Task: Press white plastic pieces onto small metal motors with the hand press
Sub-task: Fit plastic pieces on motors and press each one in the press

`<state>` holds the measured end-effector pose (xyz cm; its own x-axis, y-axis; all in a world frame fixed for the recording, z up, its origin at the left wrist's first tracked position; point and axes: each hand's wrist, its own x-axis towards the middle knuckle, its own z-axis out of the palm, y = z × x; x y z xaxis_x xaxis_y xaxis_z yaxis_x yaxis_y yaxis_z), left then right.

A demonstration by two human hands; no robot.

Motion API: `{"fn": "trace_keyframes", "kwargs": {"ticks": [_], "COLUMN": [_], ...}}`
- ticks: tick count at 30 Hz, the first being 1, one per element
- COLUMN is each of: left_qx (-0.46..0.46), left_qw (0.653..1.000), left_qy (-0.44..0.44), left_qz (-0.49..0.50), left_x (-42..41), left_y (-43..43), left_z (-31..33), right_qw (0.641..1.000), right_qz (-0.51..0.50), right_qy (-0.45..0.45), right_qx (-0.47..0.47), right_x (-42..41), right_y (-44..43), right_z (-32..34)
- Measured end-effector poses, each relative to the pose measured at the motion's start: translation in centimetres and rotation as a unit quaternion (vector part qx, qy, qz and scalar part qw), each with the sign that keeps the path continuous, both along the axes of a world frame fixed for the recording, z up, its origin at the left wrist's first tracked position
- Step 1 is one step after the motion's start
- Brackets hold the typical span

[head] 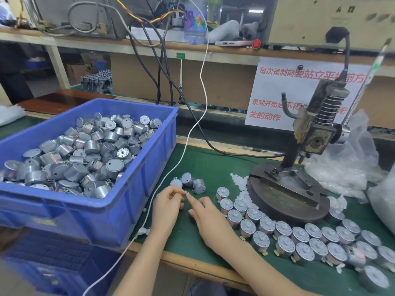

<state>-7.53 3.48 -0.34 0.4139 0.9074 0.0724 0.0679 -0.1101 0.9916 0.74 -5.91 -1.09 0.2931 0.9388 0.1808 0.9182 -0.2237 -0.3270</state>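
Head view — squat silver motors (299, 234), white-capped — beside dark hand press (284, 194)

— What is the person wearing on the arms?
— Both forearms (256, 268) are showing bare right down to the lower edge, and the left hand (168, 207) and right hand (210, 220) are showing bare too.
— Anything else?
— A dark grey-blue cloth (205, 289) is peeking in between the arms; I cannot tell whether it is clothing.
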Motion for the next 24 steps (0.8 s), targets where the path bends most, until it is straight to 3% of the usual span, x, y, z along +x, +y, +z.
{"fn": "trace_keyframes", "kwargs": {"ticks": [7, 10, 13, 15, 20, 24], "left_qx": [0.002, -0.003, 0.007, 0.008, 0.012, 0.022], "left_qw": [0.999, 0.999, 0.999, 0.999, 0.999, 0.998], "left_qy": [-0.009, -0.012, -0.004, 0.0, 0.004, 0.022], "left_qz": [0.036, 0.045, 0.045, 0.047, 0.049, 0.046], "left_x": [0.1, 0.0, 0.1, 0.2, 0.2, 0.4], "left_y": [0.0, -0.1, -0.1, 0.0, 0.0, 0.0], "left_z": [0.3, 0.2, 0.2, 0.2, 0.1, 0.0], "right_qw": [0.998, 0.993, 0.966, 0.957, 0.979, 0.997], "right_qz": [0.014, -0.001, -0.025, -0.044, -0.011, -0.018], "right_qy": [0.045, -0.074, -0.24, -0.273, -0.153, 0.057], "right_qx": [-0.039, -0.095, -0.091, -0.092, -0.134, -0.038], "right_x": [0.6, 0.3, -0.9, -1.3, 0.0, 2.1], "right_y": [-1.1, -2.0, -2.3, -2.3, -1.0, -2.5], "right_z": [2.3, 3.7, 4.9, 5.9, 5.3, 6.1]}}
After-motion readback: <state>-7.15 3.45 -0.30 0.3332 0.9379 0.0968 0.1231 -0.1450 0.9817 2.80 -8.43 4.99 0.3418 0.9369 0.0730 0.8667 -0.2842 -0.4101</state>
